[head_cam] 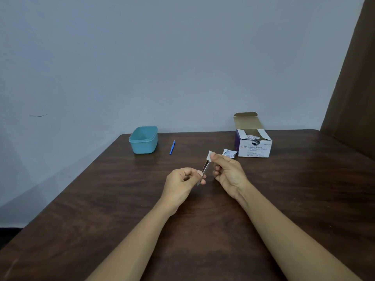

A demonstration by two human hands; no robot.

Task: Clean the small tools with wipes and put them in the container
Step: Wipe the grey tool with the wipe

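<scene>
Head view: two bare hands meet at the centre of the frame, above a dark wooden table (81, 199).
Metal tool (205, 168): a thin silver piece, perhaps tweezers, I cannot tell for sure. It is held slanted in the air between the two hands.
Left hand (183, 180): thumb and forefinger pinch the lower end of the metal tool; the other fingers are curled in.
Right hand (227, 171): the fingertips pinch a small white wipe (209, 155) around the upper end of the tool.
Handling, metal tool: I judge it light, stiff and smooth — slippery once wet, so a firm pinch low on the shaft is best.
Handling, wipe: soft and thin, it folds easily around the metal.
Blue tool (172, 147): lies flat on the table at upper centre, between the container and the hands, not yet taken. It looks like thin plastic — very light; best taken at the middle of the handle.
Container (143, 139): teal, open, left of centre near the far table edge.
Swab box (253, 146): open, right of centre, with a torn sachet (229, 153) just beside it.
</scene>
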